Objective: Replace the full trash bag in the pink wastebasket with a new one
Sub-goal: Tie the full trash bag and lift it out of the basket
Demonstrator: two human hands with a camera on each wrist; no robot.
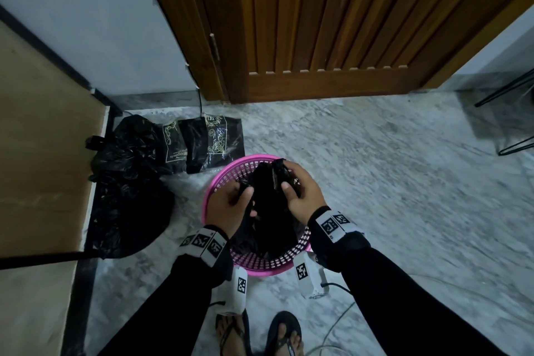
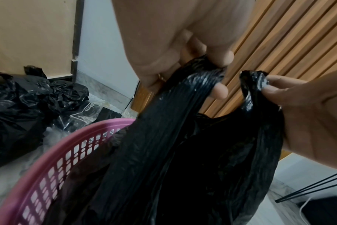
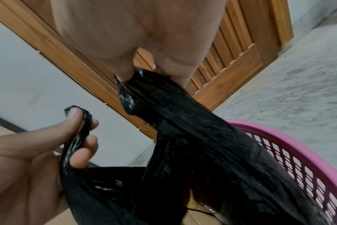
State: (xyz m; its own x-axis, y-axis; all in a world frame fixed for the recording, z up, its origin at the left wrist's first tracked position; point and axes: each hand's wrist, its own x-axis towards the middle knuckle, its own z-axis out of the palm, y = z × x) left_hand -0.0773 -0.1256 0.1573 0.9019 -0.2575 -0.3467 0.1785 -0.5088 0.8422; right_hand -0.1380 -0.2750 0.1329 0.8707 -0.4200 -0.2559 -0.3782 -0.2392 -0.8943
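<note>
- Left hand (image 1: 231, 205): fingers curled round one gathered handle of the black trash bag (image 1: 268, 220).
- Right hand (image 1: 300, 191): pinches the bag's other handle.
- Trash bag: hangs inside the pink wastebasket (image 1: 219, 179), which stands on the marble floor (image 1: 390, 182).
- Crumpled full black bag (image 1: 127, 188): on the floor, left of the wastebasket.

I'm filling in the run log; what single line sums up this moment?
left hand: grips bag handle | right hand: grips other handle | black trash bag: in pink wastebasket | tied black bag: on floor
</note>
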